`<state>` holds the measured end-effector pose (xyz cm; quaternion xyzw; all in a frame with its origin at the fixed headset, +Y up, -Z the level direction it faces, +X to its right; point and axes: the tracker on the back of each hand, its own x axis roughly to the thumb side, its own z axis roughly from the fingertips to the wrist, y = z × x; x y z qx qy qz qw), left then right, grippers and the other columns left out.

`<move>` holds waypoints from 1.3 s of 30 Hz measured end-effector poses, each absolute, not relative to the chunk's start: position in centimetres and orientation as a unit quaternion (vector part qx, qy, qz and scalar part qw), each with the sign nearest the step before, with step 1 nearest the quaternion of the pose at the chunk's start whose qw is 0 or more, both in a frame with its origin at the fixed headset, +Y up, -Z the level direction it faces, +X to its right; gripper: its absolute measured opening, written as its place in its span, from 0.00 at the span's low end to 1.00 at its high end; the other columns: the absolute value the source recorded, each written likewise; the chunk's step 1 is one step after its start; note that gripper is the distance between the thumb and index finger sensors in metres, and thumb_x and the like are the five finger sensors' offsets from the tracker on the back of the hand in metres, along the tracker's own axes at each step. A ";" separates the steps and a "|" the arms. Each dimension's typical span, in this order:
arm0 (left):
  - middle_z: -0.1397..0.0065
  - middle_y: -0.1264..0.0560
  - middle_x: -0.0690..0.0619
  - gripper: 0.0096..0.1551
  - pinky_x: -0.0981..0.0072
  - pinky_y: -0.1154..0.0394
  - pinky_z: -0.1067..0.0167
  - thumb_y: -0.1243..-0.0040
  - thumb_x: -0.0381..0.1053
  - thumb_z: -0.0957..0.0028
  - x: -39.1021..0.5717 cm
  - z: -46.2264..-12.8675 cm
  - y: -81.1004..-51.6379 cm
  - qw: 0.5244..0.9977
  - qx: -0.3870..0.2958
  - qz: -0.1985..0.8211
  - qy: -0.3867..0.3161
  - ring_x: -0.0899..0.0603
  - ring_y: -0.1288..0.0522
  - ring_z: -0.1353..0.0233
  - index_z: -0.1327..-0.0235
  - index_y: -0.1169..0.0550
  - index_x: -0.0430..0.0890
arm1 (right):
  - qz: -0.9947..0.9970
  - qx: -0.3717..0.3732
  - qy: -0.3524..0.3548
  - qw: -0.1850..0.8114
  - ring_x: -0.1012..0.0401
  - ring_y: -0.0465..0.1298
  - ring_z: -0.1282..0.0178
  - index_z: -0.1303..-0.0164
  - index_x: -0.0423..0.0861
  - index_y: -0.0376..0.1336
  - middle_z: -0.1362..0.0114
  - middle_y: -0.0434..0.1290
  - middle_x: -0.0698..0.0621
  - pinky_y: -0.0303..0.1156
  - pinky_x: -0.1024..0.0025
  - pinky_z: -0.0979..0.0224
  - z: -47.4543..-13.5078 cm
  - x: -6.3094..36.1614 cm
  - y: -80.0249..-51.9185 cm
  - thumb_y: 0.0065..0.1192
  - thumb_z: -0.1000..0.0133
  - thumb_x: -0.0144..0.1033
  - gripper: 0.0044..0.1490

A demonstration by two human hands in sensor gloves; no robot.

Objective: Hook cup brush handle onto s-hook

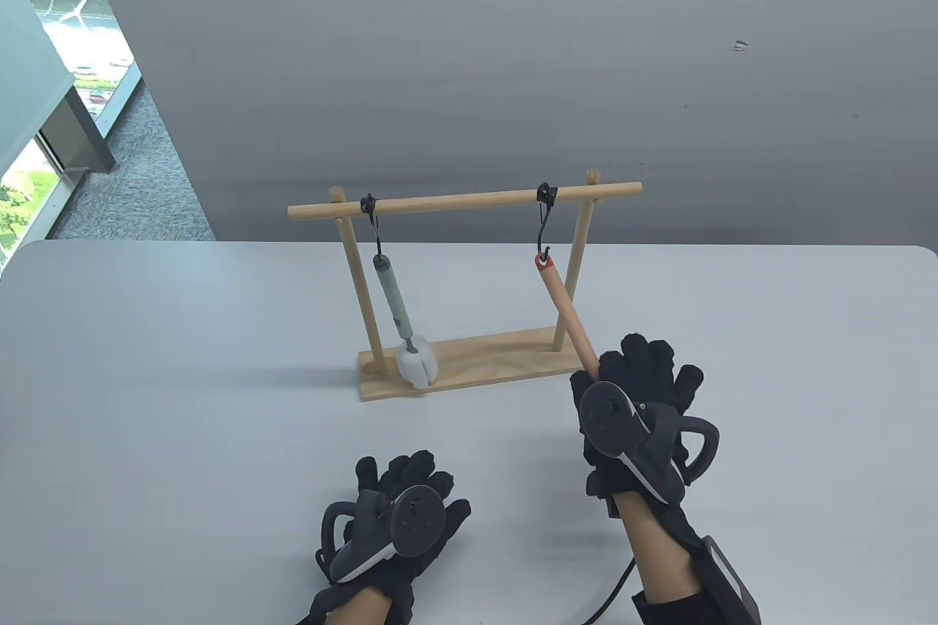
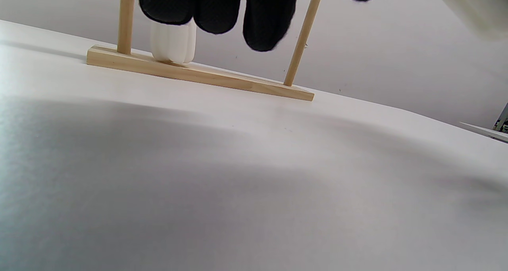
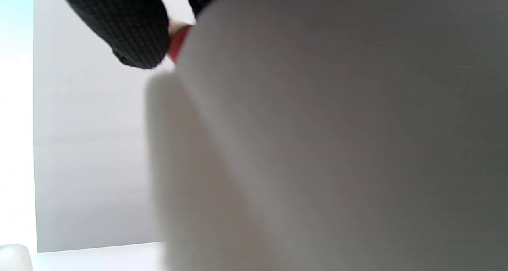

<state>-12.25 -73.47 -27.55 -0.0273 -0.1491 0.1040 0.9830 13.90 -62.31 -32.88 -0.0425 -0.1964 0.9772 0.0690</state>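
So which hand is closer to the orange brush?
Right. The right hand holds the orange brush by its lower end; the left hand rests on the table, well off to its left.

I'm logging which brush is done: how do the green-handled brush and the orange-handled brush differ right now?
The green-handled brush hangs free of both hands; the right hand grips the orange-handled brush. The green one's white head shows, touching the rack base; the orange one's is hidden. Both handle tops are at s-hooks.
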 end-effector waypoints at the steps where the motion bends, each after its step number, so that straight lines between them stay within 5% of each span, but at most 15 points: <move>1: 0.19 0.32 0.42 0.34 0.26 0.51 0.29 0.56 0.69 0.45 -12.3 -27.6 -73.5 0.983 -0.027 0.104 -0.149 0.32 0.32 0.21 0.34 0.24 0.52 | 0.977 -0.042 -0.196 0.068 0.35 0.61 0.21 0.37 0.35 0.67 0.22 0.63 0.35 0.46 0.28 0.27 -32.9 13.9 -62.4 0.59 0.42 0.50 0.35; 27: 0.19 0.32 0.42 0.35 0.27 0.51 0.29 0.56 0.69 0.45 -12.4 -27.5 -73.5 0.984 -0.026 0.104 -0.141 0.32 0.32 0.21 0.34 0.24 0.52 | 0.966 0.015 -0.226 0.121 0.34 0.61 0.22 0.36 0.35 0.67 0.22 0.63 0.35 0.46 0.28 0.27 -29.2 16.5 -62.6 0.57 0.42 0.53 0.37; 39: 0.19 0.32 0.42 0.35 0.26 0.51 0.29 0.56 0.69 0.45 -12.4 -27.5 -73.5 0.984 -0.024 0.105 -0.141 0.32 0.32 0.21 0.34 0.24 0.52 | 0.967 0.024 -0.219 0.126 0.34 0.63 0.23 0.36 0.36 0.67 0.23 0.64 0.34 0.48 0.28 0.29 -27.3 17.8 -64.9 0.56 0.42 0.54 0.38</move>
